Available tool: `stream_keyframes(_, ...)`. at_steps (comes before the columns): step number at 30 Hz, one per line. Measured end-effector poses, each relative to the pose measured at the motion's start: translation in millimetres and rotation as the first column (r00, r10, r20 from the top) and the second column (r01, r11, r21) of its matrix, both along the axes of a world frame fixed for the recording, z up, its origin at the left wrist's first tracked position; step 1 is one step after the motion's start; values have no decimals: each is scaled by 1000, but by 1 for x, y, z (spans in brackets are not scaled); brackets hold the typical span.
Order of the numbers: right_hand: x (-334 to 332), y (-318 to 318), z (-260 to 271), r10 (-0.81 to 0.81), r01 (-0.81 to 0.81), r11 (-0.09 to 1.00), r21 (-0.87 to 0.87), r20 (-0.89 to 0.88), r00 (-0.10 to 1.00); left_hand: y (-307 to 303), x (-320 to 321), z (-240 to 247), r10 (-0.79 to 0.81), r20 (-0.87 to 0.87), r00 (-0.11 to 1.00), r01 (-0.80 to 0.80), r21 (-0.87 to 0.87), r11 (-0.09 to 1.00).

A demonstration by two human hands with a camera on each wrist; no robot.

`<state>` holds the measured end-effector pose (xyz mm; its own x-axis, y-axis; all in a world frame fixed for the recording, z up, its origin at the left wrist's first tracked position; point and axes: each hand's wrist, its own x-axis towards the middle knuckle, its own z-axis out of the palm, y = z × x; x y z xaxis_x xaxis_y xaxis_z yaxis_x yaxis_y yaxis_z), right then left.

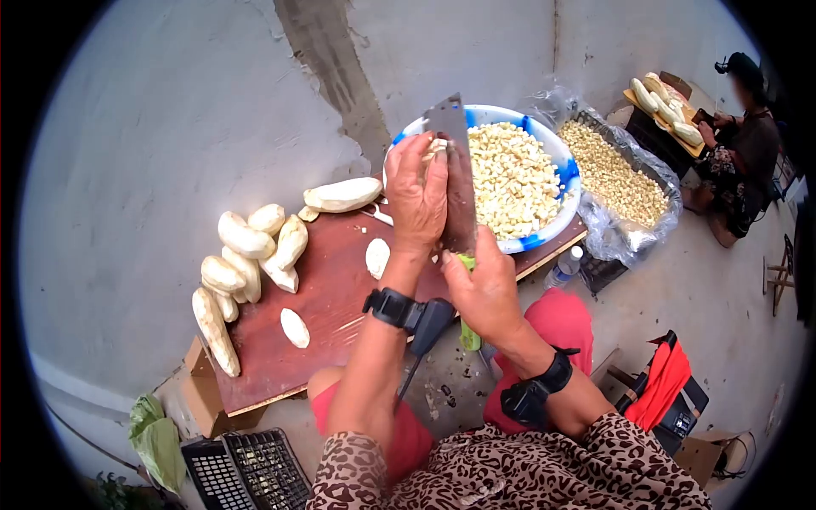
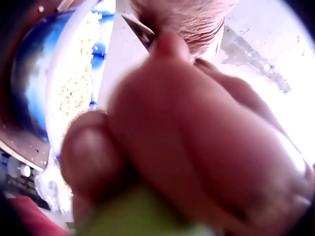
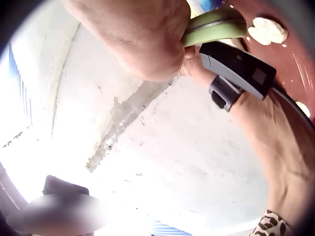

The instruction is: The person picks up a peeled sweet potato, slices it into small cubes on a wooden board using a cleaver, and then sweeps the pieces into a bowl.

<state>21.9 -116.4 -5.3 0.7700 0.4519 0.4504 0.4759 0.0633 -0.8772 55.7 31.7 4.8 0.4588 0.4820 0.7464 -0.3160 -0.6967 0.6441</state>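
Observation:
My right hand [image 1: 489, 289] grips a broad-bladed knife by its green handle [image 3: 216, 29]. The wide metal blade [image 1: 459, 183] stands upright in the head view, over the near side of a blue-and-white basin [image 1: 571, 183]. Against the blade's left side, my left hand [image 1: 416, 200] holds a pale piece of peeled root [image 1: 438, 146], mostly hidden by the fingers. Diced pale pieces [image 1: 514, 174] fill the basin. In the left wrist view a blurred hand fills the middle, with the basin's wall [image 2: 29, 73] at left.
Several peeled roots [image 1: 246, 236] lie at the left of the red-brown board [image 1: 340, 263], with cut ends [image 1: 295, 328] nearer. Right of the basin sits a plastic-lined crate [image 1: 671, 200] of diced pieces. A bottle [image 1: 563, 269] stands below it. Another person [image 1: 748, 144] sits at far right.

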Motion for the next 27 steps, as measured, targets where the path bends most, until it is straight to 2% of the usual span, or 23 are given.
stream_keyframes(3,21,-10,0,-105,110,994,29,-136,985,18,40,-47,299,-308,903,-206,299,932)
stream_keyframes(6,34,-12,-5,-101,126,987,95,-234,967,20,34,-63,312,-349,884,-194,332,923)
stream_keyframes(8,31,-13,-2,3,59,984,166,-351,936,20,25,-62,282,-225,933,-206,312,928)
stream_keyframes(10,23,-16,13,205,-65,957,282,-500,842,19,8,-46,294,-158,943,-229,334,914)
stream_keyframes(11,20,-13,13,268,-115,945,308,-518,813,19,0,-38,310,-119,943,-249,361,899)
stream_keyframes(14,10,-7,9,413,-247,904,350,-558,720,33,-30,-31,268,-282,921,-202,242,949)
stream_keyframes(16,2,-4,6,452,-323,892,316,-587,672,48,-52,-33,298,-304,905,-217,274,937)
stream_keyframes(18,-4,4,-2,476,-389,878,277,-572,667,64,-81,-36,311,-374,874,-224,258,940)
stream_keyframes(20,-11,10,-11,486,-471,863,183,-553,677,80,-114,-40,391,-356,849,-295,296,909)
stream_keyframes(22,-21,17,-18,482,-543,838,49,-533,695,107,-152,-54,386,-448,806,-393,81,916)
stream_keyframes(24,-33,22,-21,515,-616,787,-26,-522,680,132,-192,-63,508,-588,629,-526,160,836)
stream_keyframes(25,-39,25,-22,517,-641,765,-70,-528,674,145,-211,-68,480,-676,559,-570,107,814)
stream_keyframes(27,-50,30,-27,568,-693,716,-89,-504,651,158,-248,-81,528,-730,434,-632,171,756)
